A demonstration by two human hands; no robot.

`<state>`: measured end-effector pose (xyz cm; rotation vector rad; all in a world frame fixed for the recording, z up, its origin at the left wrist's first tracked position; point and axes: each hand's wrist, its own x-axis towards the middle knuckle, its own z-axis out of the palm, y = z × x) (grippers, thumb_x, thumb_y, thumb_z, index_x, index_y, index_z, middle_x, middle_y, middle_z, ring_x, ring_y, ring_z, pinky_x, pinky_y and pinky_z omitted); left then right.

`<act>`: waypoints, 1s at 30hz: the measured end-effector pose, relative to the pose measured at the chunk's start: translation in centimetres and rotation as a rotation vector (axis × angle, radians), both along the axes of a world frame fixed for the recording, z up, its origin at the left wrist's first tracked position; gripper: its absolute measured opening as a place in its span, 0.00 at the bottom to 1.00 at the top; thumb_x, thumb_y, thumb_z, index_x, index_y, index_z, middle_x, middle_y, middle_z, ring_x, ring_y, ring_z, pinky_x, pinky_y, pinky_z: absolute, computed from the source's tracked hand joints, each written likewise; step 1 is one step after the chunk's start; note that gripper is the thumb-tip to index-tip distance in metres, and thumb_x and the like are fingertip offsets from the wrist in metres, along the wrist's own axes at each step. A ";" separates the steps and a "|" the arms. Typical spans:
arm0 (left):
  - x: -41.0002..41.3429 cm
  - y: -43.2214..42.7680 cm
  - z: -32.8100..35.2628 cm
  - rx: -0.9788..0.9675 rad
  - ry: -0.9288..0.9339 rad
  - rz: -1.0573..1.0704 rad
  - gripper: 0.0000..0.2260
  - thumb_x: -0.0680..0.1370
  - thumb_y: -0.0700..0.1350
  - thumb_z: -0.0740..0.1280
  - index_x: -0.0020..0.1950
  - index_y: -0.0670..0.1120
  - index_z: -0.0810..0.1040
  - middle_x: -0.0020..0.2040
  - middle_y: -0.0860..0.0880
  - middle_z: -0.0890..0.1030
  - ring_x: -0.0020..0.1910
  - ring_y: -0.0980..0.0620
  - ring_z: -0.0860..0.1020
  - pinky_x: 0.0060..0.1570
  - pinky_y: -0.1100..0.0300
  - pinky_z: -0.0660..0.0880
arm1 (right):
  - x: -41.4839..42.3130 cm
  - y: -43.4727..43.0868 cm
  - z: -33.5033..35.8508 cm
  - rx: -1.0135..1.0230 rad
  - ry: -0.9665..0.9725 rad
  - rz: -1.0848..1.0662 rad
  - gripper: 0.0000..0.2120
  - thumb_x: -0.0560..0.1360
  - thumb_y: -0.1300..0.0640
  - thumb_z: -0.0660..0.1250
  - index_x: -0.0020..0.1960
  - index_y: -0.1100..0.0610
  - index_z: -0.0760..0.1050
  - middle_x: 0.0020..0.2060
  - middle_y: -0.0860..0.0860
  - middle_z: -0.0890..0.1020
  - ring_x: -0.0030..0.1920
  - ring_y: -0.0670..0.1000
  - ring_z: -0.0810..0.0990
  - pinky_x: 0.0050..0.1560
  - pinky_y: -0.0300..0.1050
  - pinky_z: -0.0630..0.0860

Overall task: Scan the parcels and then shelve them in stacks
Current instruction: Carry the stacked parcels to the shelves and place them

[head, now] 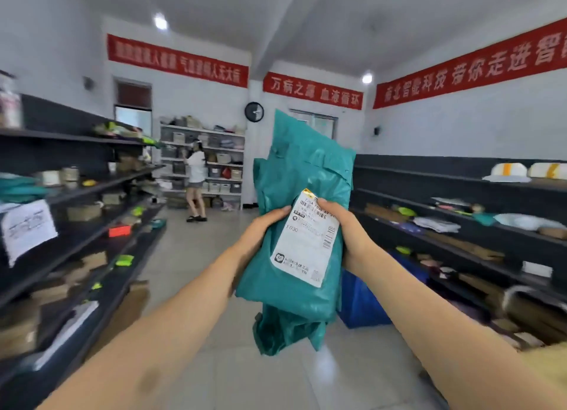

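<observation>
Hold teal parcel (303, 170) firm, left hand (264, 225) and right hand (348, 230) curled round its sides; smooth label (306, 247) flat, barcode (329, 237) uncovered (right thumb (322, 201) touching its top edge).

Pretty sure this is a parcel pickup depot, not a regular shop. Long dark shelves (61, 152) run down both side walls loaded with cardboard boxes (84, 211) and bagged packages (521, 221), a white rack (202, 130) of bins (224, 157) stands at the back, and the teal mailer (300, 170) up front has a printed shipping label (306, 244).
</observation>
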<state>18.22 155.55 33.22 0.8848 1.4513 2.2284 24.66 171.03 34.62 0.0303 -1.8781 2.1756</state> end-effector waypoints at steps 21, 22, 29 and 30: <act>-37.6 -18.0 -1.3 -0.123 -0.023 0.656 0.09 0.74 0.45 0.65 0.48 0.42 0.80 0.40 0.48 0.86 0.37 0.52 0.83 0.35 0.64 0.78 | -48.1 -16.6 -1.9 -0.033 -0.049 0.673 0.13 0.74 0.46 0.66 0.37 0.50 0.84 0.43 0.54 0.87 0.45 0.55 0.84 0.58 0.52 0.75; -39.8 -18.8 -1.4 -0.127 -0.024 0.676 0.09 0.76 0.45 0.63 0.48 0.42 0.80 0.39 0.48 0.86 0.36 0.53 0.83 0.35 0.64 0.78 | -50.4 -17.5 -2.0 -0.029 -0.053 0.686 0.14 0.75 0.46 0.66 0.36 0.50 0.84 0.43 0.54 0.87 0.45 0.55 0.83 0.59 0.52 0.74; -55.8 -25.0 -2.9 -0.069 -0.002 0.832 0.09 0.74 0.45 0.65 0.50 0.42 0.81 0.43 0.48 0.86 0.40 0.52 0.84 0.39 0.64 0.79 | -68.5 -24.6 -2.6 0.014 -0.041 0.789 0.11 0.75 0.47 0.66 0.38 0.50 0.81 0.40 0.52 0.86 0.44 0.54 0.83 0.55 0.50 0.75; -58.1 -25.9 -2.9 -0.054 -0.002 0.859 0.09 0.75 0.45 0.65 0.50 0.42 0.81 0.43 0.48 0.86 0.41 0.53 0.84 0.39 0.64 0.79 | -71.3 -25.8 -2.6 0.022 -0.035 0.808 0.11 0.75 0.47 0.66 0.38 0.51 0.81 0.40 0.52 0.86 0.44 0.54 0.83 0.55 0.50 0.75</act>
